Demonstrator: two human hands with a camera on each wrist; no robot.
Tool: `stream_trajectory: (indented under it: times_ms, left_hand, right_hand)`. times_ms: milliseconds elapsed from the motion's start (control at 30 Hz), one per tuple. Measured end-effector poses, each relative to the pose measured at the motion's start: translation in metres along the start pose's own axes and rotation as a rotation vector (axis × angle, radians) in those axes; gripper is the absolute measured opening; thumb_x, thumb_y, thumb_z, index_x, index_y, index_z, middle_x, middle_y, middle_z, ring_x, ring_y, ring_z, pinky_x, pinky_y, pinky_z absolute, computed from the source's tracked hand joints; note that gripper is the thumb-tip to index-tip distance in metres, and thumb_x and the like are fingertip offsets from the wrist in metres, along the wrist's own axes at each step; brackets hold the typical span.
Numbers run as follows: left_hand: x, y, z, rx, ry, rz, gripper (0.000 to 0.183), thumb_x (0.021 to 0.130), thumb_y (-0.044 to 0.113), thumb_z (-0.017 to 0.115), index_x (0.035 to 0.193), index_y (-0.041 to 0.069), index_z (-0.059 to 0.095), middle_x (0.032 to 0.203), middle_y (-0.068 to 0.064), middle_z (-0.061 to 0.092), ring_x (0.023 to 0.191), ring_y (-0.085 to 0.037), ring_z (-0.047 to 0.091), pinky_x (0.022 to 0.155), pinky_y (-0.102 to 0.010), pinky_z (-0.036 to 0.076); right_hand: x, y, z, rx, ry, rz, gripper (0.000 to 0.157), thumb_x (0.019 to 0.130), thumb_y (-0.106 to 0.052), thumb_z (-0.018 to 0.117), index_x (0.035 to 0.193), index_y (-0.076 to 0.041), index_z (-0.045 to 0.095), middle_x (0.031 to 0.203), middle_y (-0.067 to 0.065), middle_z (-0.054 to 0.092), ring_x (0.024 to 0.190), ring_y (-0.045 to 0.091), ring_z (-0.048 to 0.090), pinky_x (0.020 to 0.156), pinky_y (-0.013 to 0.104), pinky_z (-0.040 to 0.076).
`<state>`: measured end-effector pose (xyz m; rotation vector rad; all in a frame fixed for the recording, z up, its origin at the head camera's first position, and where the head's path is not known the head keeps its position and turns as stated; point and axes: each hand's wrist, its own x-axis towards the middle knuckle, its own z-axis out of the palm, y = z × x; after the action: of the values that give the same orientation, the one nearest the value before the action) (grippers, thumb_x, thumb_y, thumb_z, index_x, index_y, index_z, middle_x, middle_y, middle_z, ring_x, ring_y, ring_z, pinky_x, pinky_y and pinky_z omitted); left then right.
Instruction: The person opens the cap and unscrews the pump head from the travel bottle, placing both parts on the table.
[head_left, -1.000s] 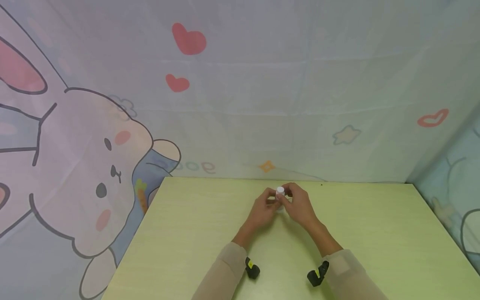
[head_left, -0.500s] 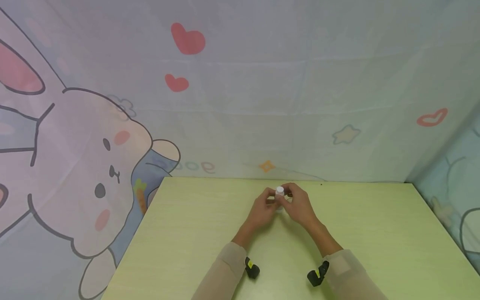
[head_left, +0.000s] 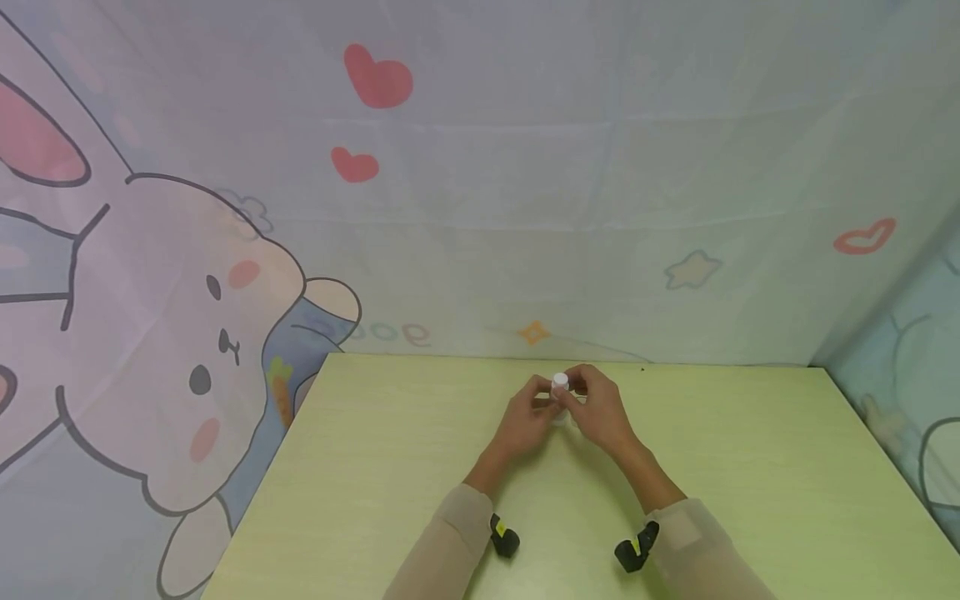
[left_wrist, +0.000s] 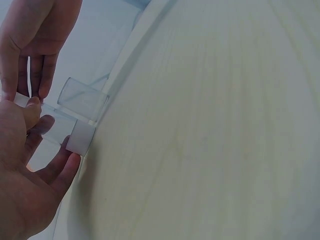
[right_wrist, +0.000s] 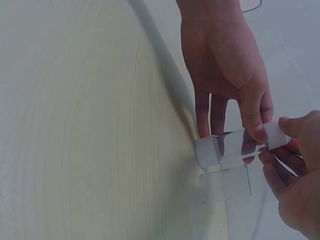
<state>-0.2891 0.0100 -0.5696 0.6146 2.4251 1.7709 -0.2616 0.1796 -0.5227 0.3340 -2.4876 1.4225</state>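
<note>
A clear cylindrical bottle (right_wrist: 232,147) with a white base (right_wrist: 206,152) stands upright between my hands near the table's far edge. On its top sits a white cap (head_left: 560,380). My left hand (head_left: 527,421) grips the bottle, thumb on the clear body and some fingers down by the base. With thumb and fingers my right hand (head_left: 602,410) pinches the cap from the right. Beside the bottle is a clear glass-like cylinder (left_wrist: 84,100), apart from both hands; the right hand mostly hides it in the head view. Whether the cap is loose I cannot tell.
The pale yellow-green table (head_left: 375,467) reaches back to a printed curtain (head_left: 487,275) with a cartoon rabbit and hearts. Black camera mounts (head_left: 504,538) are strapped at both wrists, over beige sleeves (head_left: 446,550).
</note>
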Motion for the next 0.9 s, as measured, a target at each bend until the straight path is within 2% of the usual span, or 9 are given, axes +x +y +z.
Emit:
stream_trajectory:
  times_ms: [900]
  left_hand:
    - [0.0017,-0.0049,0.0007,-0.006,0.004,0.015,0.023,0.107,0.027,0.068,0.127,0.019,0.059,0.144,-0.005,0.063,0.127,-0.032,0.067,0.097,-0.037,0.06]
  right_hand:
    - [-0.0003,0.0015,0.0012,-0.007,-0.023,-0.051,0.023,0.103,-0.009,0.072,0.122,0.001,0.065,0.12,0.016,0.069,0.114,0.035,0.066,0.102,0.054,0.055]
